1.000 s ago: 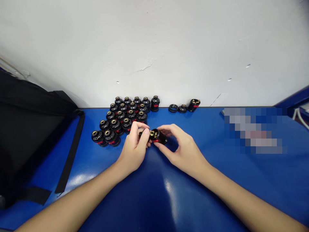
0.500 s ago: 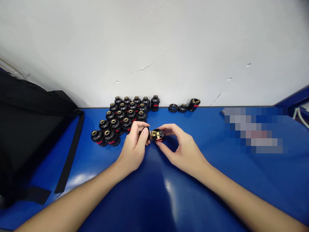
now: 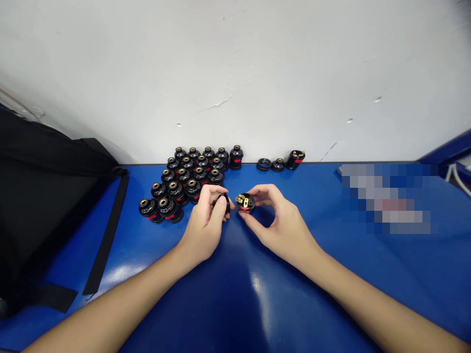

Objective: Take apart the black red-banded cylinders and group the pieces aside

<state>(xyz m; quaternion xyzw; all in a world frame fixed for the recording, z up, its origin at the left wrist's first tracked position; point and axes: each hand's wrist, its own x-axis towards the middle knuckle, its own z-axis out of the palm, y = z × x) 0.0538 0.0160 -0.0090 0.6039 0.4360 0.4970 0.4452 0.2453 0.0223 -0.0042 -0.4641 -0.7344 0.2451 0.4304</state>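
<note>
A black socket body (image 3: 250,204) with gold contacts (image 3: 246,201), gripped by the right hand (image 3: 281,215), is above the counter (image 3: 184,309), short of its back edge; just beside it, the left hand (image 3: 208,218) pinches a black round part (image 3: 227,203). Capped sockets (image 3: 175,191) stand behind.

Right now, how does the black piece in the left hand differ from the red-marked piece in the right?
The black piece in the left hand shows only black, while the red-marked piece in the right hand also shows gold-coloured metal. The black piece is largely covered by its hand; the red-marked piece has its metal-fitted end facing the camera. Both have black surfaces.
</note>
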